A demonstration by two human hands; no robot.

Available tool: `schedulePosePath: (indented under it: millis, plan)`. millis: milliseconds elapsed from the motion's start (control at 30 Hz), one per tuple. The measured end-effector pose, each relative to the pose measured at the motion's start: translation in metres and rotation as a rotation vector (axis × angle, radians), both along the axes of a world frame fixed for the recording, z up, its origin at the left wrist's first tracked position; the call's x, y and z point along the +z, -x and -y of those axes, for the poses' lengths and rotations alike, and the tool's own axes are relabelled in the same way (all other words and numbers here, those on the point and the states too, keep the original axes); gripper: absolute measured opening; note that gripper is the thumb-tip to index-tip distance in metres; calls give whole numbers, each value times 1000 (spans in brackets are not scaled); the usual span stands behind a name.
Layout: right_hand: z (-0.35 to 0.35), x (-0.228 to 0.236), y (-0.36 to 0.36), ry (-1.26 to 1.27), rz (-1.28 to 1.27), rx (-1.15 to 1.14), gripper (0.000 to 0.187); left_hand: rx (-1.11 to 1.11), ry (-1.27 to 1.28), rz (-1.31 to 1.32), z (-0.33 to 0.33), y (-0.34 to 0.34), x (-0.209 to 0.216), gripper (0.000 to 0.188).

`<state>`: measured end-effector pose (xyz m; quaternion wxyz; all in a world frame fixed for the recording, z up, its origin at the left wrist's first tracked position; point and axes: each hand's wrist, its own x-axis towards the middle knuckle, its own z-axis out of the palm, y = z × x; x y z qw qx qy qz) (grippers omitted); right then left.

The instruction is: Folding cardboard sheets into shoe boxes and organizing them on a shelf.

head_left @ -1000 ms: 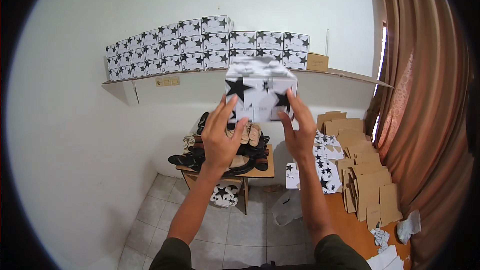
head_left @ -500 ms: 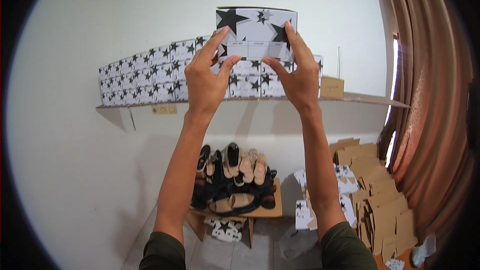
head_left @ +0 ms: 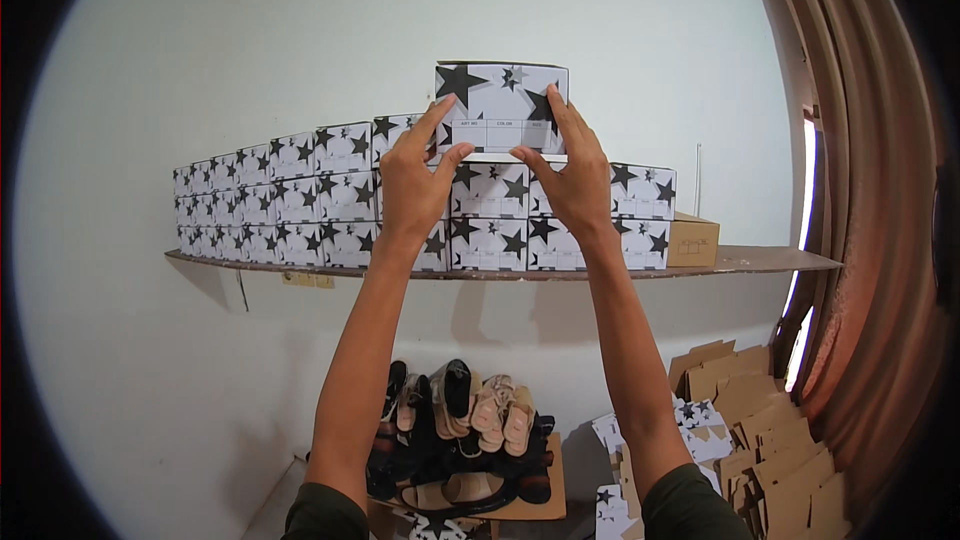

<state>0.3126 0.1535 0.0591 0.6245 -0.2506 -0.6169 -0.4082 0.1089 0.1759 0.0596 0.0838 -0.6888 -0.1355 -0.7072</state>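
A white shoe box with black stars [head_left: 500,105] sits on top of the stacked rows of matching boxes [head_left: 300,200] on a wall shelf [head_left: 760,262]. My left hand [head_left: 415,180] presses its left front edge with fingers spread. My right hand [head_left: 570,170] presses the right front edge the same way. Both arms reach up from the lower edge.
A small plain cardboard box [head_left: 692,240] stands at the right end of the stack. Below, a low table [head_left: 530,500] carries several sandals and shoes [head_left: 460,430]. Flattened cardboard and star-printed sheets [head_left: 750,430] pile up at lower right. A brown curtain [head_left: 870,190] hangs on the right.
Both hands have lifted the star box from chest height up to the top of the stack, and it now rests on the upper row.
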Motion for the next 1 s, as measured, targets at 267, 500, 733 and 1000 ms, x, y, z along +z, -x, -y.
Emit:
schedulePosePath:
  millis: [267, 500, 733, 1000]
  plan:
    - [-72, 5, -4, 61, -5, -45, 83, -13, -87, -49, -91, -1, 7, 56]
    - [-113, 8, -1, 145, -23, -75, 82, -38, -102, -60, -145, -2, 12, 56]
    - [-135, 5, -4, 259, -60, -137, 73, -102, -61, -83, -178, -8, 7, 51]
    - [-143, -15, 9, 114, -87, -278, 56, 359, -253, -84, -184, -21, -19, 44]
